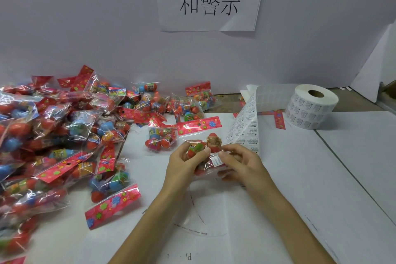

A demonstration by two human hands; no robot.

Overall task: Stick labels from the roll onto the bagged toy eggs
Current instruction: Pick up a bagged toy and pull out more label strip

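Held bag [203, 150]: located left of the label roll [310, 107] and nearer the person, lifted just above the table [321, 178].

Orientation: the long axis runs from the person toward the wall. The red header card [199, 125] points away from the person; its right end is slightly higher than its left. The sealed bottom end faces the person.

Appearance: clear crinkled film with a red card printed with blue, green and yellow flowers. Inside are a green-and-red egg and a red egg with a brown-gold band, pointed ends toward the card. A white label [217, 161] with small print sits on the film low on the bag.

Left hand [186, 163]: fingers curled round the bag's left side, thumb pressing on the green-and-red egg.

Right hand [240, 161]: fingers curled, thumb and forefinger pinching the film at the white label.

Label strip [244, 128]: runs from the roll leftward, then curves down to end just beside the right hand.

Pile of bagged eggs [60, 135]: well left of the roll. One loose bag [160, 137] lies between the pile and the held bag.
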